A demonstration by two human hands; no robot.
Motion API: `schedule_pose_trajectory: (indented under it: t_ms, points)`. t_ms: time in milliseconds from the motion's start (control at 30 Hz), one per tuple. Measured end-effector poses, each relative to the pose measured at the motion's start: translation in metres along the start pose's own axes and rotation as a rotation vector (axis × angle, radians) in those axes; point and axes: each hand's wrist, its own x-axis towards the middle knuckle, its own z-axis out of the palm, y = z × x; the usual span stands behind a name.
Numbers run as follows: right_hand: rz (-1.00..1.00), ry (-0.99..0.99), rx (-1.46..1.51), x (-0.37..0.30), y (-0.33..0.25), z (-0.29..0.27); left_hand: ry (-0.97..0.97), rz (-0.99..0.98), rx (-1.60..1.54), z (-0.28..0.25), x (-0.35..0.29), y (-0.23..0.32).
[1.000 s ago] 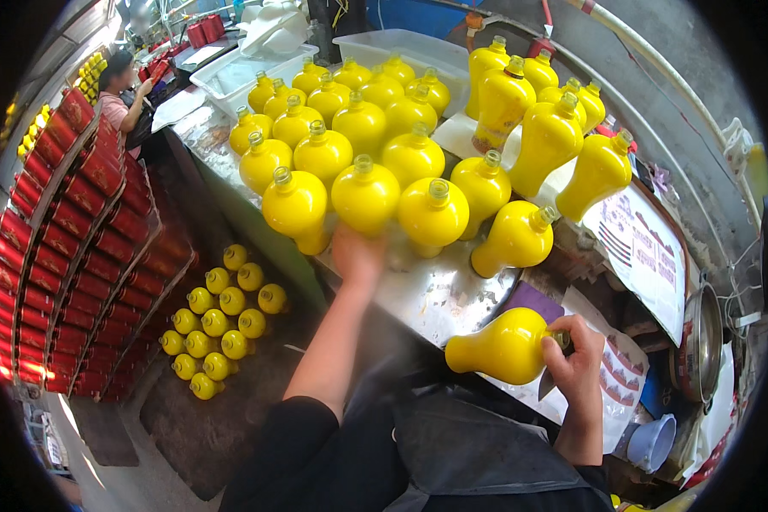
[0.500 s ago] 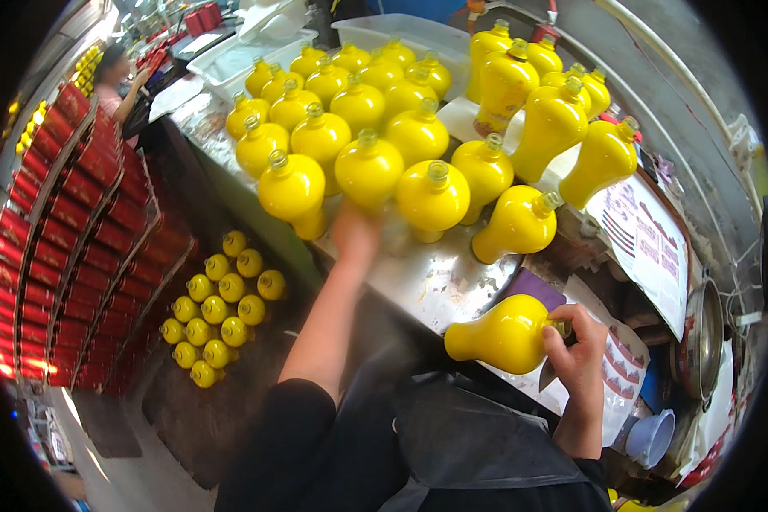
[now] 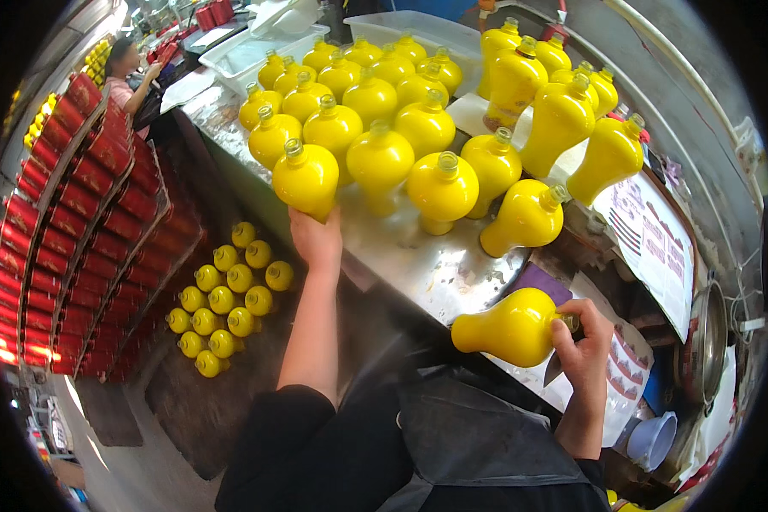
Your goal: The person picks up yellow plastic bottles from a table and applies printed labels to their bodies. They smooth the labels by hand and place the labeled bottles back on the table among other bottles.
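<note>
The left hand (image 3: 316, 241) grips the base of a yellow bulb-shaped bottle (image 3: 305, 177) at the near-left corner of a crowd of like uncapped bottles (image 3: 401, 102) standing upright on the steel worktable (image 3: 418, 264), seemingly setting it in line with the front row. The right hand (image 3: 582, 334) is closed round the neck of a second yellow bottle (image 3: 508, 327), held on its side just off the table's near edge, neck turned to the palm. More yellow bottles (image 3: 226, 299) stand clustered on the floor below, beside racks of red containers (image 3: 60, 213). Another person (image 3: 128, 72) works at the far left.
</note>
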Motion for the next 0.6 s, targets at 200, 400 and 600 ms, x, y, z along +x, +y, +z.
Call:
schedule_pose_trajectory:
  t_ms: [200, 400, 600]
  points:
    - [-0.071, -0.007, -0.077, 0.001, -0.008, -0.002, -0.034, 0.13, 0.152, 0.007, -0.007, 0.002]
    - [-0.064, 0.008, -0.103, 0.005, -0.016, -0.007, -0.014, 0.25, -0.157, -0.001, -0.016, 0.001]
    - [0.005, 0.046, 0.043, 0.025, -0.006, -0.063, -0.206, 0.346, -0.484, -0.031, -0.09, 0.053]
